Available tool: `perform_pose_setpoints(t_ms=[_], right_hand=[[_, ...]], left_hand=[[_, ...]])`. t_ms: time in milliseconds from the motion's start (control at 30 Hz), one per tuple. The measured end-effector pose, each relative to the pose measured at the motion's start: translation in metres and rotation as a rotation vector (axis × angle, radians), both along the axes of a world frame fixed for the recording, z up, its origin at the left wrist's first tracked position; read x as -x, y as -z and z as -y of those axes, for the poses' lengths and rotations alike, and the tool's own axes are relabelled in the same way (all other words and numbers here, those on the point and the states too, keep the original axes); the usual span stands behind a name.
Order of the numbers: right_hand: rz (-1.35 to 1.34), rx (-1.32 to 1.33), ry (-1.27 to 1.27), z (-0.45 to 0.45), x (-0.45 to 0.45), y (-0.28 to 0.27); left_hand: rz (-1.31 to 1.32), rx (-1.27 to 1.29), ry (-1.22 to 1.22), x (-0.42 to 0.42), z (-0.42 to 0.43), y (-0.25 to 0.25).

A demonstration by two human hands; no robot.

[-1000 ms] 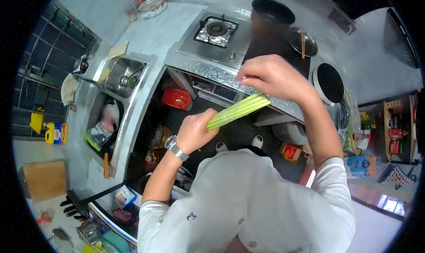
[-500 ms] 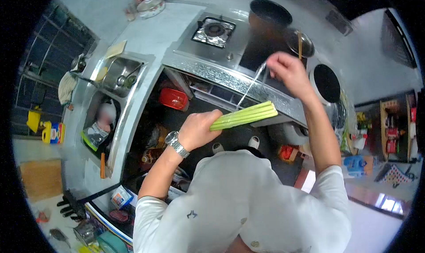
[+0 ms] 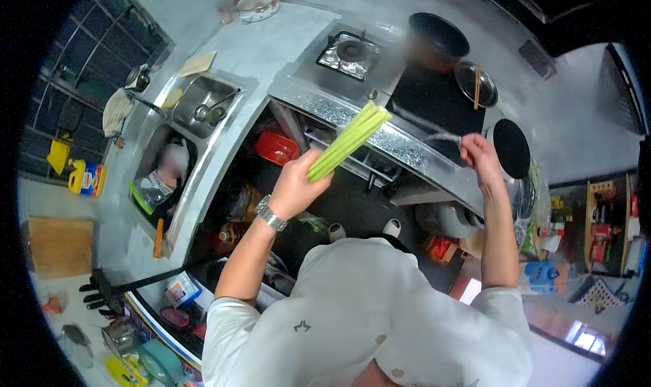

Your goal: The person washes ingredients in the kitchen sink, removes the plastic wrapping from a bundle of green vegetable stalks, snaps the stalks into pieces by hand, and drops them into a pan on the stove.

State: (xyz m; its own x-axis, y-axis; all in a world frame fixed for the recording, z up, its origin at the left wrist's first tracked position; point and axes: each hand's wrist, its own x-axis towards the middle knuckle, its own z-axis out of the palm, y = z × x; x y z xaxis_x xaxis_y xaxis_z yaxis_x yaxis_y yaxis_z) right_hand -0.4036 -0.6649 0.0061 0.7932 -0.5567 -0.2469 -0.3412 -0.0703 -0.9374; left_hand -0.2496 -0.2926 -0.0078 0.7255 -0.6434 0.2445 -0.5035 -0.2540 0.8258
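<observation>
I see the left hand (image 3: 298,187) closed round long, pale-green plant stalks (image 3: 349,141), right hand (image 3: 481,158) pinching a thin, whitish strip (image 3: 444,137). Risk: slackened left grip spills stalks.

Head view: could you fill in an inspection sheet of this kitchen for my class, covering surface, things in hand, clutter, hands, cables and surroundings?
Surface: pale counter with a gas burner set in its steel section.
Things in hand: bundle of green stalks; thin pale strip, blurred, material unclear.
Clutter: lidded pot at the back; chopsticks across a round metal dish; red basin below the counter.
Hands: left hand grips the stalks by their lower end; right hand pinches the strip.
Cables: nothing seen.
Surroundings: barred window on the left; stocked shelf on the right; dark floor.
</observation>
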Motion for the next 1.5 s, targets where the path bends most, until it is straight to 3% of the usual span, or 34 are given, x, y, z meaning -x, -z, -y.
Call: perform_pose_setpoints(t_ms=[67,133,167,233,267,333,400,467,533,667,733,767,867,933,1000,1067,1133,1167,1267,1300,1400,1500], right_hand=[[0.128,-0.103,0.109,0.007,-0.009,0.006],[0.178,0.264,0.136,0.009,-0.021,0.014],[0.180,0.260,0.138,0.007,-0.020,0.016],[0.167,1.495,-0.051,-0.010,-0.020,0.010],[0.145,1.340,-0.089,-0.021,-0.021,0.015],[0.144,1.440,-0.215,-0.050,-0.017,0.016],[0.167,1.345,-0.351,-0.074,-0.012,0.036],[-0.169,0.900,-0.481,-0.100,-0.010,0.055],[-0.046,0.740,-0.503,-0.119,-0.009,0.074],[0.131,0.785,-0.531,-0.131,-0.023,0.106],[-0.023,0.255,-0.377,-0.137,-0.032,0.088],[0.035,0.105,-0.338,-0.133,-0.036,0.093],[0.199,0.060,-0.549,-0.130,-0.045,0.082],[0.121,-0.197,-0.735,-0.143,-0.041,0.072],[0.194,0.087,-0.837,-0.162,-0.035,0.053],[0.152,0.127,-0.829,-0.172,-0.032,0.049],[0.248,0.629,-0.775,-0.180,-0.033,0.052],[0.276,0.638,-0.725,-0.182,-0.033,0.059],[0.387,0.616,-0.688,-0.183,-0.037,0.050],[0.386,0.614,-0.685,-0.186,-0.039,0.045],[0.413,0.579,-0.667,-0.192,-0.051,0.032],[0.453,0.526,-0.648,-0.197,-0.059,0.032]], left_hand=[[-0.050,-0.008,0.048,0.004,0.000,-0.005],[-0.071,0.045,0.048,0.004,0.001,-0.008],[-0.077,0.059,0.023,0.003,0.001,-0.005],[-0.081,0.113,-0.022,0.002,0.002,-0.009],[-0.087,0.168,-0.068,0.001,0.002,-0.011],[-0.195,0.245,-0.140,-0.003,0.000,-0.014],[-0.409,0.258,-0.159,-0.006,-0.005,-0.029],[-0.456,0.366,-0.171,-0.013,-0.005,-0.034],[-0.563,0.520,-0.174,-0.016,-0.003,-0.043],[-0.707,0.645,-0.075,-0.024,-0.003,-0.058],[-0.747,0.670,-0.080,-0.025,-0.001,-0.064],[-0.787,0.699,-0.087,-0.025,0.000,-0.065],[-0.825,0.763,-0.083,-0.033,0.002,-0.061],[-0.844,0.795,-0.063,-0.038,0.003,-0.056],[-0.910,0.863,-0.206,-0.044,0.006,-0.055],[-0.938,0.895,-0.216,-0.053,0.004,-0.048],[-0.972,0.924,-0.339,-0.056,0.006,-0.045],[-0.963,0.928,-0.262,-0.069,-0.002,-0.023],[-0.929,0.933,-0.188,-0.053,0.002,-0.037],[-0.938,0.927,-0.036,-0.051,-0.002,-0.020],[-1.099,1.017,0.152,-0.012,0.013,-0.007],[-1.050,0.864,-0.053,0.024,0.031,0.008]])
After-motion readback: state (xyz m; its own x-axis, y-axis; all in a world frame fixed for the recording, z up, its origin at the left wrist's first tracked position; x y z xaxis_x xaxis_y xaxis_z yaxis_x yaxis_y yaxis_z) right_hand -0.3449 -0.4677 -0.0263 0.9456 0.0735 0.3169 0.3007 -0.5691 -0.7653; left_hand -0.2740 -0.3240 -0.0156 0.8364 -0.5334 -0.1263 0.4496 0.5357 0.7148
